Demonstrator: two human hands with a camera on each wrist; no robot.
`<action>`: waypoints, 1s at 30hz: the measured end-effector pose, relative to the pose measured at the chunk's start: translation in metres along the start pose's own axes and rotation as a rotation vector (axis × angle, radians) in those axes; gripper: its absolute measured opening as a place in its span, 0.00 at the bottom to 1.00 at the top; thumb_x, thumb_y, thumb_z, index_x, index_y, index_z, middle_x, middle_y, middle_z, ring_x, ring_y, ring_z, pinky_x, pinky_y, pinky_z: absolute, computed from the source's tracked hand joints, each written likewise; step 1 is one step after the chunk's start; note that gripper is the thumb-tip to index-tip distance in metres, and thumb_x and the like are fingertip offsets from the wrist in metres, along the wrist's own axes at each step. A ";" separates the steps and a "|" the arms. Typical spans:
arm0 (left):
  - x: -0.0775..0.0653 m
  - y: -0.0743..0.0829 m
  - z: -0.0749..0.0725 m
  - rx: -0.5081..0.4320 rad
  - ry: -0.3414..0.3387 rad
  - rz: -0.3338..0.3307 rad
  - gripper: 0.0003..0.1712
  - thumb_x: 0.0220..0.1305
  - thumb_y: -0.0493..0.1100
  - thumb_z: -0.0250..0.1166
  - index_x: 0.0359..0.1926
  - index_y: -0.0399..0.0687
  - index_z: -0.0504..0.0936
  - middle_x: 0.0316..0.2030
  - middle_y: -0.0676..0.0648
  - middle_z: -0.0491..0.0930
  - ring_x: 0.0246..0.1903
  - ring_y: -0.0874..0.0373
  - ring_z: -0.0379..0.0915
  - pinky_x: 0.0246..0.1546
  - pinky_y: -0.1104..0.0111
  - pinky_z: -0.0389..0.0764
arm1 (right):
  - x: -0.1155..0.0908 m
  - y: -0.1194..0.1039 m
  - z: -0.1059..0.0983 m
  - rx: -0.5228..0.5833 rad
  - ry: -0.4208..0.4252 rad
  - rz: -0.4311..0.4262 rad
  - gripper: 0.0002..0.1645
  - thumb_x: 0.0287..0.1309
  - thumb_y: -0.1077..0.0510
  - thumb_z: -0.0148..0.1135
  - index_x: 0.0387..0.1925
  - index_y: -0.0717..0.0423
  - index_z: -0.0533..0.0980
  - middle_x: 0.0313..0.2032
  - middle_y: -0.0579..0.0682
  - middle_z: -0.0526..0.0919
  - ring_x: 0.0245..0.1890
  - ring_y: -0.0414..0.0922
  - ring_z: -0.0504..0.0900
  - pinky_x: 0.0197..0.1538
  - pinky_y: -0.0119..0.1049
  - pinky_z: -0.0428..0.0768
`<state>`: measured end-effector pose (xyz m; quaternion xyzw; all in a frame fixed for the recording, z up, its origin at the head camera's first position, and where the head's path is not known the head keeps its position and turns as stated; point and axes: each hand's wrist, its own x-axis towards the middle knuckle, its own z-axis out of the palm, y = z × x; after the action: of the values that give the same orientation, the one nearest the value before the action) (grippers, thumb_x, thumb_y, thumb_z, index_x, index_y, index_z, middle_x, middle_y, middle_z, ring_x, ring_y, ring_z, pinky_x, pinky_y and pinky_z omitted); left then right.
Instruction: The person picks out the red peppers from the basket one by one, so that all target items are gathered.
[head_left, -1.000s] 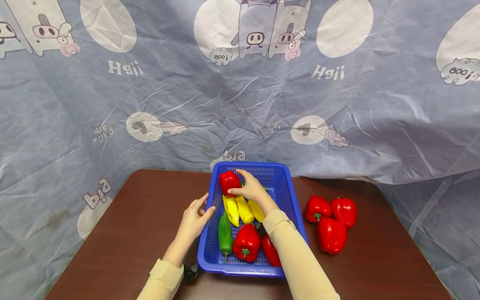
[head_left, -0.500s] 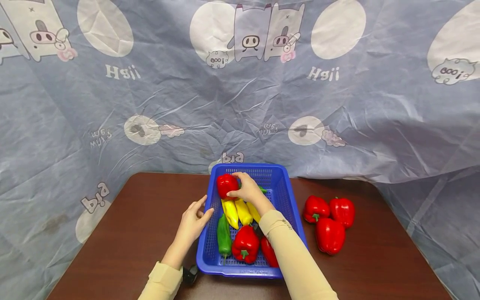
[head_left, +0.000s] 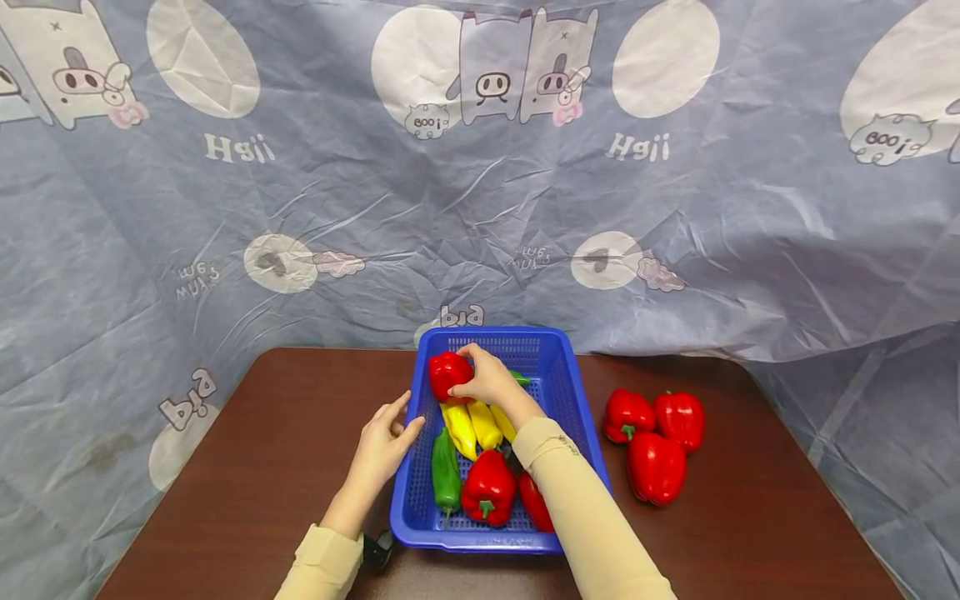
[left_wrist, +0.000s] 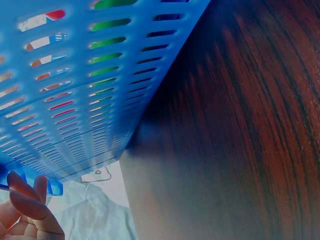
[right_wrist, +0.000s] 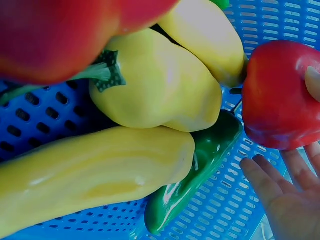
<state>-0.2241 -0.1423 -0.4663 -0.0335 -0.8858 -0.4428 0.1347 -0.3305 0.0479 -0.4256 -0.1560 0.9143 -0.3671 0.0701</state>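
Note:
My right hand [head_left: 491,383] holds a red bell pepper [head_left: 447,377] between thumb and fingers, in the far left corner of a blue plastic basket [head_left: 491,543]. In the right wrist view the fingers [right_wrist: 270,187] lie below that pepper and the thumb is at its right edge. My left hand [head_left: 381,443] rests at the basket's left rim with relaxed fingers. Yellow peppers [head_left: 460,432] lie mid-basket. Nearer are a long green pepper [head_left: 446,471], a red bell pepper [head_left: 489,490] and another red pepper [head_left: 535,504], partly hidden by my right sleeve.
Three red bell peppers [head_left: 656,468] sit together on the brown table [head_left: 300,433] to the right of the basket. A small black object [head_left: 378,550] shows by my left wrist. A printed grey cloth [head_left: 480,200] hangs behind the table.
The head view has shifted slightly. My right hand and the red bell pepper have come a little closer to the yellow peppers. My left hand has stayed at the rim.

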 end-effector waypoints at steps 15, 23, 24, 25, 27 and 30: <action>-0.001 0.002 -0.001 -0.004 0.003 -0.012 0.32 0.63 0.43 0.68 0.66 0.37 0.73 0.43 0.40 0.81 0.28 0.61 0.72 0.28 0.74 0.73 | -0.009 0.002 -0.021 0.035 0.056 0.006 0.38 0.52 0.53 0.74 0.62 0.56 0.68 0.59 0.57 0.76 0.57 0.56 0.77 0.59 0.52 0.77; 0.000 0.001 0.001 -0.007 0.005 -0.013 0.32 0.63 0.43 0.69 0.66 0.38 0.73 0.44 0.40 0.81 0.27 0.62 0.72 0.28 0.74 0.73 | -0.017 0.005 -0.040 0.080 0.123 0.025 0.39 0.53 0.51 0.72 0.63 0.59 0.66 0.60 0.59 0.75 0.54 0.55 0.77 0.55 0.50 0.79; 0.000 0.001 0.001 -0.007 0.005 -0.013 0.32 0.63 0.43 0.69 0.66 0.38 0.73 0.44 0.40 0.81 0.27 0.62 0.72 0.28 0.74 0.73 | -0.018 0.006 -0.043 0.093 0.129 0.033 0.40 0.53 0.51 0.72 0.63 0.59 0.66 0.60 0.59 0.74 0.55 0.55 0.76 0.55 0.50 0.79; 0.000 0.001 0.001 -0.007 0.004 -0.013 0.32 0.63 0.43 0.68 0.66 0.37 0.73 0.44 0.40 0.81 0.27 0.62 0.72 0.28 0.74 0.73 | -0.020 0.006 -0.046 0.106 0.137 0.038 0.40 0.53 0.50 0.72 0.63 0.59 0.65 0.61 0.59 0.74 0.56 0.55 0.76 0.55 0.50 0.79; 0.000 0.001 0.001 -0.002 0.004 -0.016 0.32 0.63 0.43 0.68 0.66 0.38 0.73 0.44 0.40 0.81 0.28 0.62 0.72 0.28 0.73 0.73 | -0.023 0.006 -0.053 0.141 0.148 0.045 0.41 0.53 0.50 0.72 0.63 0.59 0.64 0.62 0.59 0.72 0.59 0.56 0.75 0.55 0.50 0.80; -0.001 0.002 0.001 0.002 0.006 -0.020 0.32 0.63 0.43 0.68 0.66 0.37 0.73 0.44 0.40 0.81 0.28 0.62 0.72 0.28 0.73 0.73 | -0.029 0.007 -0.065 0.201 0.170 0.058 0.42 0.53 0.49 0.72 0.64 0.59 0.63 0.64 0.59 0.70 0.63 0.58 0.74 0.57 0.51 0.79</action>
<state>-0.2233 -0.1406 -0.4654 -0.0234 -0.8861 -0.4435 0.1329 -0.3204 0.1045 -0.3835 -0.0901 0.8796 -0.4667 0.0181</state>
